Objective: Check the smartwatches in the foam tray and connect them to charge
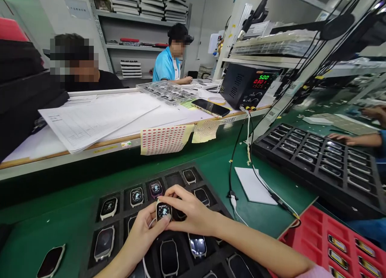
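Between both hands, over the black foam tray [87,250], a smartwatch case [163,209] is held with its lit screen facing me. My left hand [141,234] grips it from the left, thumb on the lower edge of the screen. Fingers of my right hand [193,213] curl around its top and right side. A white cable end seems to show by the left fingers, partly hidden. Strapless watch cases sit in the tray's compartments, among them a lit one [136,196] and a purple-edged lit one [156,188]. My hands cover some of the middle compartments.
One watch case [51,262] lies on the green table at left. A white pad [256,186], cables [233,199] and another watch tray [319,153] are to the right, with a red tray [313,229] below. A power supply [247,85] and phone [211,107] stand on the ledge. Other people sit nearby.
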Tool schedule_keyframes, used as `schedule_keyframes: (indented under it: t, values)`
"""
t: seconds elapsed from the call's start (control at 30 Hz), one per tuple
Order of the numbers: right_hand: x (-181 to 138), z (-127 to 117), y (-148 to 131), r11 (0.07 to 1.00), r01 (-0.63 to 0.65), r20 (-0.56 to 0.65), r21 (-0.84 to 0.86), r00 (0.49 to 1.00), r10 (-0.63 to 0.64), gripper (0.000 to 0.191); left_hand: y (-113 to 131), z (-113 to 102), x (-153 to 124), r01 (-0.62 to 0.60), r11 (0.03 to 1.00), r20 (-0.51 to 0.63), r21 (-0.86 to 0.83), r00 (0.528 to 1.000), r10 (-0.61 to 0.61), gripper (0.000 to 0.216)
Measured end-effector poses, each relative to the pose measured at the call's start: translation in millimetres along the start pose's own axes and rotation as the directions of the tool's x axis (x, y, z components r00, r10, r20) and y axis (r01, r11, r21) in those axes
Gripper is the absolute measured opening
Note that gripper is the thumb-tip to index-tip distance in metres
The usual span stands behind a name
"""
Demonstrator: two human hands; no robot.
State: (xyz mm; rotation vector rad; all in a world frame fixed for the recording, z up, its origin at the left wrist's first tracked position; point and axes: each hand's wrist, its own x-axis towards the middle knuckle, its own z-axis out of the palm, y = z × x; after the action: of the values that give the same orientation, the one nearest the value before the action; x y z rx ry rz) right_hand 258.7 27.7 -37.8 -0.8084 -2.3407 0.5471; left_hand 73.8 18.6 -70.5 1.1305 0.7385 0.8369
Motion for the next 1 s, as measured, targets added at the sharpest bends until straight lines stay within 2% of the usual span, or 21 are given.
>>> schedule_keyframes:
  t: [0.4,0.57,0.67,0.83,0.93,1.0]
  values:
    - [3,-1,5,0.996,0.062,0.004,-0.068,0.998,-0.062,0.048,10,3,-5,0.047,0.995,-0.037,0.092,0.998,-0.044,0.026]
    - [6,-7,7,0.996,0.046,0.027,-0.077,0.999,-0.044,0.046,12,5,-6,0.084,0.988,-0.047,0.126,0.996,-0.079,0.027]
    - [13,-20,14,0.999,0.026,0.092,-0.026,0.995,-0.024,0.046,13,7,-5,0.093,0.989,-0.065,0.119,0.994,-0.086,0.026]
    - [22,-40,43,0.99,0.003,0.199,0.143,0.98,-0.032,0.047,15,8,-2,0.259,0.966,-0.068,0.003,0.964,-0.258,0.035]
    - [19,-46,55,0.999,-0.043,0.197,0.032,0.98,0.036,0.044,12,7,-7,0.272,0.962,-0.072,-0.024,0.959,-0.273,0.042]
    - [15,-48,56,0.993,-0.078,0.19,-0.09,0.977,0.094,0.044,8,5,-14,0.306,0.952,-0.155,0.001,0.941,-0.302,0.044]
